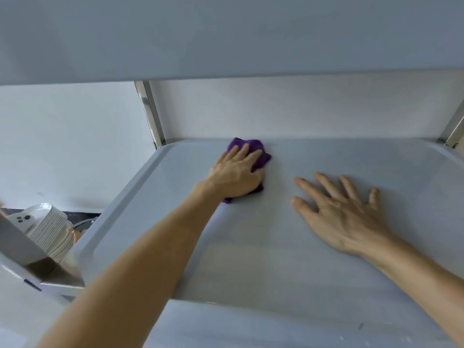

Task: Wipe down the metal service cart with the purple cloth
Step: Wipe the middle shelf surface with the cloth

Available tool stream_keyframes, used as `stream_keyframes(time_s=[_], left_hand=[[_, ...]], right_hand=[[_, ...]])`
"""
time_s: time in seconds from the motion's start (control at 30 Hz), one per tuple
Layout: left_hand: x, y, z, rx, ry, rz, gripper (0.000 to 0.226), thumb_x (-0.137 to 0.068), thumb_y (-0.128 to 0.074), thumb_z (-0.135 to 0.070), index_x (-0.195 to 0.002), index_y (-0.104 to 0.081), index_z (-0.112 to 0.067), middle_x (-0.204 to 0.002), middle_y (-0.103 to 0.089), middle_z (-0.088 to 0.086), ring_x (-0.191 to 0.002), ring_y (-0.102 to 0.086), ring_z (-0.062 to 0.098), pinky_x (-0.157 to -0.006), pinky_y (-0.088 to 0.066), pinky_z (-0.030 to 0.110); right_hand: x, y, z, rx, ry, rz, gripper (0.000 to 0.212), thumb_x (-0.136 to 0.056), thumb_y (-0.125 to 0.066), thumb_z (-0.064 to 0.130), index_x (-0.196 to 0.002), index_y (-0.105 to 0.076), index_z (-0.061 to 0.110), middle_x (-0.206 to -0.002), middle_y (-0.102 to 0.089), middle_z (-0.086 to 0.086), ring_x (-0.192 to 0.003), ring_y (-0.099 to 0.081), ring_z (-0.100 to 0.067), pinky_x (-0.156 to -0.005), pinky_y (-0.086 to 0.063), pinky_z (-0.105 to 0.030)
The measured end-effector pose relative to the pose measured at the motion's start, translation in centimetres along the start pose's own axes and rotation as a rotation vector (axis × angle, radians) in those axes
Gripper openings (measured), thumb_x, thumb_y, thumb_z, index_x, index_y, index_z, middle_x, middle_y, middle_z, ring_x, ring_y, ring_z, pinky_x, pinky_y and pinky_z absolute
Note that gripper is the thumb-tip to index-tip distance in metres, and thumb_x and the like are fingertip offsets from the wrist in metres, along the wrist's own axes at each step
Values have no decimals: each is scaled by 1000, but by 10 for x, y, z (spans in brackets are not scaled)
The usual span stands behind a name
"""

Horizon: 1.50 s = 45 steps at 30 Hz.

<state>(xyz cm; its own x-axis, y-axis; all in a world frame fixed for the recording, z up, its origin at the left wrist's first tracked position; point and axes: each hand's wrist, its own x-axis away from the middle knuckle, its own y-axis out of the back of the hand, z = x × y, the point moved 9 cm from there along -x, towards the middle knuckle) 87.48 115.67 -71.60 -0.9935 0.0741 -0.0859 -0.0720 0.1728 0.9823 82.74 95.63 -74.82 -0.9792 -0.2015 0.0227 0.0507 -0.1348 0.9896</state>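
Lower shelf (251,247) of the metal service cart, seen under the upper shelf (226,33). Left hand (238,172) presses one bunched purple cloth (261,149) with fairly straight fingers at the far left; right hand (341,209) lies flat, fingers spread, holding nothing. Risks, as judged: the bunched cloth may skip the corners by the two visible uprights (150,111), and an elbow may knock the one stack of white plates (50,229) at near left.

Camera: on my head, the only view
Facing: forward and down onto the cart (155,197) shelf, toward its back edge
Nearness: close, under the upper shelf (226,38)
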Motion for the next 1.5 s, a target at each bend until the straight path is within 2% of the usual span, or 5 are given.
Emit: stream_keyframes(time_s=[0.2, 0.57, 0.8, 0.93, 1.5], left_hand=[[61, 6, 15, 56, -178, -17, 56, -100, -33, -53, -153, -17, -46, -164, -7, -16, -150, -3, 4, -112, 0, 19], [-15, 17, 136, -48, 451, -96, 63, -94, -32, -51, -151, -28, -26, -160, -24, 8, -148, -14, 33, -120, -10, 48], [-9, 11, 39, -63, 132, -124, 55, -95, -34, -49, -147, -34, -31, -153, -34, 1, -141, -26, 28, -118, -17, 44], [37, -2, -5, -11, -17, -71, 61, -96, -27, -62, -152, -25, -38, -164, -16, -5, -151, -10, 22, -122, -8, 40], [184, 17, -35, 30, -71, -34, 59, -99, -28, -61, -154, -20, -41, -166, -6, -8, -152, 3, 12, -124, 1, 33]], right_hand=[[0, -1, 0, 16, -6, 11, 70, -77, 4, 81, -143, 11, 63, -163, 10, 22, -153, 9, -21, -115, 2, -67], [-2, -2, 1, 20, 5, -33, 74, -74, 4, 81, -145, 10, 60, -164, 7, 21, -153, 6, -22, -114, 3, -68], [-2, -1, 2, 14, 0, -13, 70, -78, 0, 80, -145, 5, 61, -164, 5, 21, -153, 6, -23, -114, 3, -67], [-4, -3, 0, 1, -8, -11, 64, -83, -3, 79, -144, 6, 61, -164, 5, 21, -153, 5, -24, -113, 3, -68], [4, 4, 1, 13, 12, 39, 63, -84, -3, 80, -144, 5, 61, -164, 6, 21, -153, 2, -26, -114, -4, -68]])
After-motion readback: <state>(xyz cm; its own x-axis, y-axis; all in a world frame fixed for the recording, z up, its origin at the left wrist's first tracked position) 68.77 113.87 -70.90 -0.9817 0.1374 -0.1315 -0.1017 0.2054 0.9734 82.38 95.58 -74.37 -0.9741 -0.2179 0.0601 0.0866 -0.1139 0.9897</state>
